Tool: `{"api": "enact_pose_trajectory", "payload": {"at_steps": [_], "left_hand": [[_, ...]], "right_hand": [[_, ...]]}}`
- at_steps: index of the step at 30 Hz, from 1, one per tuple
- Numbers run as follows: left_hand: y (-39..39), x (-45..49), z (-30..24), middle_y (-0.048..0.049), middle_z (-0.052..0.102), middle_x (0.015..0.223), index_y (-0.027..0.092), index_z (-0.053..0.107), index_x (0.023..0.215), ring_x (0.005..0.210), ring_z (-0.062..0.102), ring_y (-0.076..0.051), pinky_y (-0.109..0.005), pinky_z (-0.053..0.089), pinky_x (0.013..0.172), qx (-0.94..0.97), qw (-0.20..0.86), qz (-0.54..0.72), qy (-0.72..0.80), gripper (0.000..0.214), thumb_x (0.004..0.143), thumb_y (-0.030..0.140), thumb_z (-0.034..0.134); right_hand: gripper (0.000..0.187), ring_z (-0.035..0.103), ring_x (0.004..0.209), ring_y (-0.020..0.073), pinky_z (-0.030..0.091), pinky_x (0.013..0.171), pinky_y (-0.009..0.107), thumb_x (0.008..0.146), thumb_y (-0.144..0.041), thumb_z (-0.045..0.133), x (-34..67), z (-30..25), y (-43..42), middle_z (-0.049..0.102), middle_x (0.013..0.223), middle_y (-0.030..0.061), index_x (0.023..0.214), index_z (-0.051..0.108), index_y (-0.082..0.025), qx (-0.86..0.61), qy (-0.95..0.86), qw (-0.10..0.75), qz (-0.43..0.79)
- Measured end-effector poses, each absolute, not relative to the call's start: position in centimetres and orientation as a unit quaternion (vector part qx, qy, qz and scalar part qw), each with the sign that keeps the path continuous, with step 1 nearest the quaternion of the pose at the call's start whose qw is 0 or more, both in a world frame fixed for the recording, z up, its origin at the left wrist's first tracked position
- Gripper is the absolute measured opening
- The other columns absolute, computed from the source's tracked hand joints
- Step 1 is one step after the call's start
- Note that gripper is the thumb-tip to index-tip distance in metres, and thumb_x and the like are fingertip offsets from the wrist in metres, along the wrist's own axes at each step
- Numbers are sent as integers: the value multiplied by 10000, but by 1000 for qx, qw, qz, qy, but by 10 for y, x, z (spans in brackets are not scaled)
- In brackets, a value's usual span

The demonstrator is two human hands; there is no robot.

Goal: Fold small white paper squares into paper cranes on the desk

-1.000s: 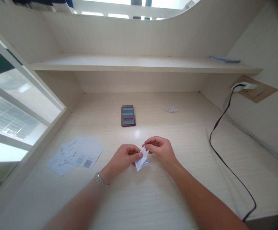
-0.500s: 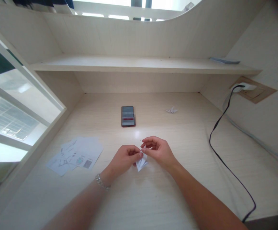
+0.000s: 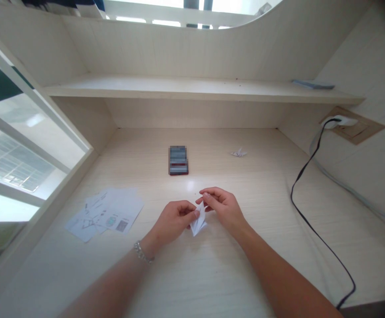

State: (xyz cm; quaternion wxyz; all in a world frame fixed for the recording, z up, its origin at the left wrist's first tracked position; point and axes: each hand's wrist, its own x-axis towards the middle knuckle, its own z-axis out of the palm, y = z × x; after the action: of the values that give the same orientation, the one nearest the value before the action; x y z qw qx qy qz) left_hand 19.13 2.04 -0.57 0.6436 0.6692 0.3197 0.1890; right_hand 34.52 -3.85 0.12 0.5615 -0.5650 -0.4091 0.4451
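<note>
A small folded piece of white paper (image 3: 199, 224) is held just above the pale wooden desk (image 3: 212, 274), near the middle. My left hand (image 3: 174, 218) pinches its left side with thumb and fingers closed. My right hand (image 3: 222, 207) is closed on its upper end, fingertips pressed together on the paper. A metal bracelet sits on my left wrist. Farther back on the right lies a small finished white paper figure (image 3: 238, 153).
A dark phone (image 3: 178, 160) lies flat behind my hands. Several printed paper sheets (image 3: 108, 214) lie at the left. A black cable (image 3: 311, 207) runs from a wall socket (image 3: 340, 120) down the right side. A shelf (image 3: 195, 88) spans the back; a window frame borders the left.
My right hand's fingers have shifted slightly on the top of the folded paper. Both hands stay at the same spot, and the paper has barely moved.
</note>
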Motion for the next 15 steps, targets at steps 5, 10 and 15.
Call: {"api": "enact_pose_trajectory", "payload": {"at_steps": [5,10,15], "left_hand": [[20,192,-5,-19,604,627,117,648,746,539,538,-118,-226,447,506,661,651,193,320,220,751,326,576],[22,191,-5,-39,650,700,123,673,808,612,571,-139,-237,461,569,652,657,211,314,224,755,318,575],[24,192,-8,-50,667,736,129,667,833,644,594,-153,-241,475,574,629,641,268,349,244,738,342,597]], "right_hand": [[244,634,719,186,495,650,299,656,-313,695,343,-2,-40,685,769,59,850,647,-172,-581,-434,549,416],[276,633,698,184,490,626,295,674,-329,680,343,-1,-41,680,751,50,899,632,-175,-587,-426,557,404],[227,625,768,184,490,683,300,682,-307,661,344,-6,-38,669,837,53,859,634,-166,-576,-455,508,450]]}}
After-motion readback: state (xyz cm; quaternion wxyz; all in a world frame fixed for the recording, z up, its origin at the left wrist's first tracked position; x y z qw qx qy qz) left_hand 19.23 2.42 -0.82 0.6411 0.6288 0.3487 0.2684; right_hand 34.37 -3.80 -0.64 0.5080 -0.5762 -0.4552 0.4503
